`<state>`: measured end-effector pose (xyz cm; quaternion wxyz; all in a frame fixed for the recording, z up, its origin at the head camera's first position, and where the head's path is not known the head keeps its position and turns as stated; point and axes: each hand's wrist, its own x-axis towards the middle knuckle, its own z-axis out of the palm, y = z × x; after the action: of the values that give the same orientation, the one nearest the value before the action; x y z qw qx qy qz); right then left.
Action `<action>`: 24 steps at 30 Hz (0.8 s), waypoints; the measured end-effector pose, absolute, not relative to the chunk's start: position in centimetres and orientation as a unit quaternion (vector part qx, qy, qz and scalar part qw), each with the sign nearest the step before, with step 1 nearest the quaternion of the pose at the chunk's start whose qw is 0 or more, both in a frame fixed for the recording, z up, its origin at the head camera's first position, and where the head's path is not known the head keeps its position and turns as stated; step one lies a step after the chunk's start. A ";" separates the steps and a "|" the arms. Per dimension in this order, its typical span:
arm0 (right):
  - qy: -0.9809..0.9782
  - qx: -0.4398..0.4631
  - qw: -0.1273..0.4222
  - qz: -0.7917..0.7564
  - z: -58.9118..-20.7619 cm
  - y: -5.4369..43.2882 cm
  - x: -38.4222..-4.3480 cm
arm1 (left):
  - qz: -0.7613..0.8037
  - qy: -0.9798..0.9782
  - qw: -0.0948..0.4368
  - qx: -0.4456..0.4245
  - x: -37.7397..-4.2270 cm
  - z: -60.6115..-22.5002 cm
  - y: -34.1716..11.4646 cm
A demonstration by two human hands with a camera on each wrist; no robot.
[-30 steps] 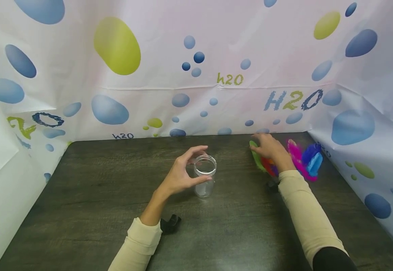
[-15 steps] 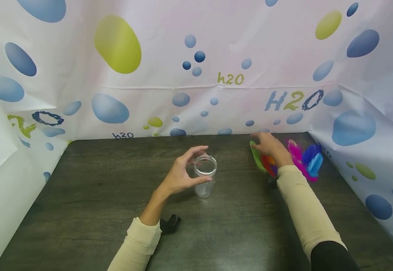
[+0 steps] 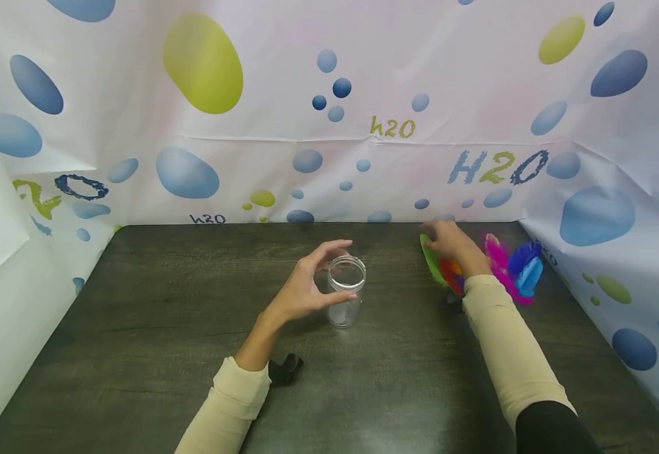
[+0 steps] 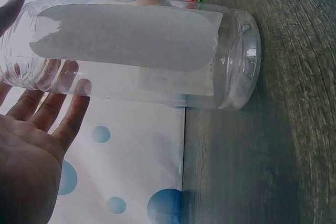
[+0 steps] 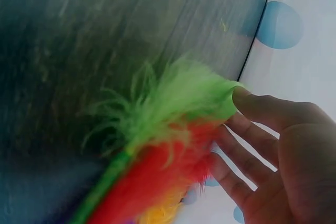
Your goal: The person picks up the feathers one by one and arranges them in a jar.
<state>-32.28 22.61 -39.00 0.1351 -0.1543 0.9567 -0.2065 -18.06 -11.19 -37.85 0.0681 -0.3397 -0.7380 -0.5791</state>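
A clear jar point(image 3: 345, 310) without a lid stands upright on the dark table. My left hand point(image 3: 301, 291) holds it at the neck, thumb on the near side and fingers behind; the left wrist view shows a pale label on the jar point(image 4: 126, 35). At the right, my right hand point(image 3: 455, 246) is over the left end of a group of coloured feathers. Its thumb and fingers pinch the tip of a green feather point(image 5: 178, 93). A red feather point(image 5: 173, 156) lies against the green one, with some yellow below it.
Magenta feathers point(image 3: 499, 265) and blue feathers point(image 3: 522, 257) lie right of my right wrist. A white backdrop point(image 3: 261, 75) with blue and green spots rises behind the dark wooden table point(image 3: 136, 353) and at its sides. A black strap mount point(image 3: 285, 371) sits by my left wrist.
The head view has shifted slightly. My right hand and forearm have moved a little; the left hand stays at the jar's neck.
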 end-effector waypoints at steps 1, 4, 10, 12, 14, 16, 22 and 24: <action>0.956 -0.152 0.136 -0.209 -39.0 22.6 -32.3 | -0.579 -0.738 0.068 -0.340 -18.1 -37.8 -11.2; 0.955 -0.151 0.133 -0.216 -38.8 22.5 -32.3 | -0.576 -0.739 0.069 -0.342 -18.0 -37.7 -11.2; 0.955 -0.150 0.125 -0.224 -38.9 22.6 -32.4 | -0.578 -0.738 0.067 -0.343 -18.0 -37.8 -11.2; 0.954 -0.149 0.121 -0.229 -39.0 22.6 -32.5 | -0.578 -0.737 0.067 -0.343 -18.0 -37.8 -11.2; 0.953 -0.154 0.118 -0.234 -39.1 22.6 -32.7 | -0.579 -0.736 0.068 -0.343 -18.0 -37.8 -11.2; 0.952 -0.159 0.114 -0.234 -39.3 22.5 -32.8 | -0.577 -0.738 0.070 -0.343 -18.0 -37.9 -11.2; 0.951 -0.157 0.126 -0.234 -39.4 22.3 -32.8 | -0.578 -0.739 0.069 -0.340 -18.0 -37.8 -11.2; 0.950 -0.157 0.130 -0.236 -39.4 22.1 -32.8 | -0.579 -0.738 0.069 -0.340 -18.0 -37.7 -11.2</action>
<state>-32.82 22.12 -39.40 0.1302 -0.1571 0.9502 -0.2356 -18.01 -11.22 -37.71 0.0687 -0.3398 -0.7382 -0.5787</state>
